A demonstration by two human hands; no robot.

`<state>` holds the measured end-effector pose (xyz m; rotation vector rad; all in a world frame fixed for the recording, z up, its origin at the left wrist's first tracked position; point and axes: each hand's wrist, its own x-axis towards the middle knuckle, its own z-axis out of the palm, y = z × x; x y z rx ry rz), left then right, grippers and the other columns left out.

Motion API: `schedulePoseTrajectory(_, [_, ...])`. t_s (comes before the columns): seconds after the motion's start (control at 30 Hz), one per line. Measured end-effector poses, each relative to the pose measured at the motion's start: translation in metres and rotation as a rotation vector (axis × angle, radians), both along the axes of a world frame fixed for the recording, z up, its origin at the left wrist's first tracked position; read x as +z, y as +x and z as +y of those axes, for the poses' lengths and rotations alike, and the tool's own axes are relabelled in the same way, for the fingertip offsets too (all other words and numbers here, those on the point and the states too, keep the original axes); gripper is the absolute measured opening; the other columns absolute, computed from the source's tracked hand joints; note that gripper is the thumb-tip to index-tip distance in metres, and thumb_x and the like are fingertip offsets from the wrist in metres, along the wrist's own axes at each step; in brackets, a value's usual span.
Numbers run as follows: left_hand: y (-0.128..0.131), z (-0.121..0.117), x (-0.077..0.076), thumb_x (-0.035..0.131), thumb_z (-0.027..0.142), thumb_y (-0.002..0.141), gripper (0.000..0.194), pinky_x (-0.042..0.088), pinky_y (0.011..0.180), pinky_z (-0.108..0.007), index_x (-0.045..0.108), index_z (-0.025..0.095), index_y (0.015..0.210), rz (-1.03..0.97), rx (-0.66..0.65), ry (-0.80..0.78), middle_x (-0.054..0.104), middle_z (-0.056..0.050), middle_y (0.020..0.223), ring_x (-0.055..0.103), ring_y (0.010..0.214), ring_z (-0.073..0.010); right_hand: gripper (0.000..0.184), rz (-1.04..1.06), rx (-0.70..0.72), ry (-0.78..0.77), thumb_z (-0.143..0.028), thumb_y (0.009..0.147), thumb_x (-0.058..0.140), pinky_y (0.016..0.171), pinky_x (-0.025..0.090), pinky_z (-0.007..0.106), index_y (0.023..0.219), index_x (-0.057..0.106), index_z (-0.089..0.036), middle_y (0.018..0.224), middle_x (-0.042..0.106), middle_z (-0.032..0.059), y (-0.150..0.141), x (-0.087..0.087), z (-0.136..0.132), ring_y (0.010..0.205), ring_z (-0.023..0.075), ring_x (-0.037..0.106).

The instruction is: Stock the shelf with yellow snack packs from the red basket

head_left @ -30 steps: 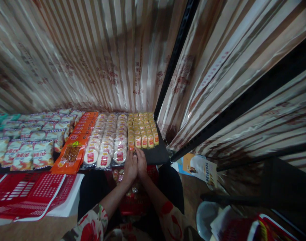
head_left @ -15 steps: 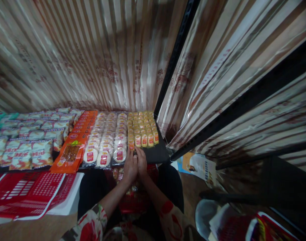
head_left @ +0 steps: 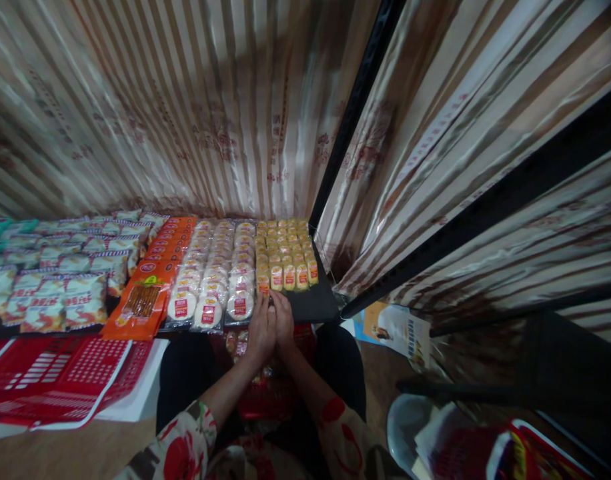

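My left hand (head_left: 262, 328) and my right hand (head_left: 284, 321) are close together at the front edge of the black shelf (head_left: 305, 305). Their fingertips close on a small yellow snack packet (head_left: 263, 287) with a red label, at the front of the leftmost row. Fingers partly hide its lower end. Beside it stand more rows of small yellow packets (head_left: 289, 276). Just left of my hands lie rows of round white crackers (head_left: 240, 305) in clear wrappers with red labels.
Further left are an orange bag (head_left: 140, 300) and several white snack bags (head_left: 85, 303). A red basket (head_left: 75, 373) sits below the shelf; another red container (head_left: 265, 400) with packets stands between my knees. Black posts (head_left: 355, 113) and striped sheeting (head_left: 225, 100) enclose the shelf. A pale bin (head_left: 403, 423) stands lower right.
The view has shifted slightly. Both hands stay together at the same front packet, with little visible movement.
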<state>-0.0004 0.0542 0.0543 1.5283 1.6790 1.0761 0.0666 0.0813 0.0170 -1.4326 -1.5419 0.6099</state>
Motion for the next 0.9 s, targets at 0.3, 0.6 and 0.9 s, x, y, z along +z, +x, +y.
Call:
schedulePoseTrajectory(0.3, [-0.002,-0.011,0.006,0.026,0.031,0.089,0.048,0.03,0.111,-0.04,0.054,0.01,0.121,0.085,-0.028,0.058,0.049,-0.015,0.135,0.04,0.129,-0.0219,0.04,0.065,-0.011,-0.006,-0.02,0.08,0.039,0.1,0.039,0.038,0.112,0.062,-0.02,0.117,0.058,0.0086,0.002,0.006,-0.013,0.112,0.0189,0.05])
schedulePoseTrajectory(0.6, [0.005,-0.034,-0.001,0.027,0.024,0.088,0.041,0.039,0.103,-0.04,0.06,0.014,0.111,0.087,-0.074,0.09,0.06,-0.013,0.115,0.051,0.114,-0.0217,0.04,0.117,0.025,-0.031,-0.02,0.08,0.034,0.102,0.039,0.036,0.106,0.065,-0.022,0.109,0.061,0.0057,0.01,-0.003,-0.037,0.109,0.0175,0.051])
schedulePoseTrajectory(0.9, [0.01,-0.057,-0.011,0.03,0.021,0.087,0.035,0.039,0.103,-0.042,0.059,0.017,0.106,0.095,-0.1,0.047,0.059,-0.011,0.114,0.052,0.112,-0.0213,0.04,0.121,0.032,-0.057,-0.022,0.085,0.031,0.095,0.044,0.036,0.109,0.063,-0.022,0.11,0.06,0.0066,0.02,-0.025,-0.068,0.108,0.0172,0.053])
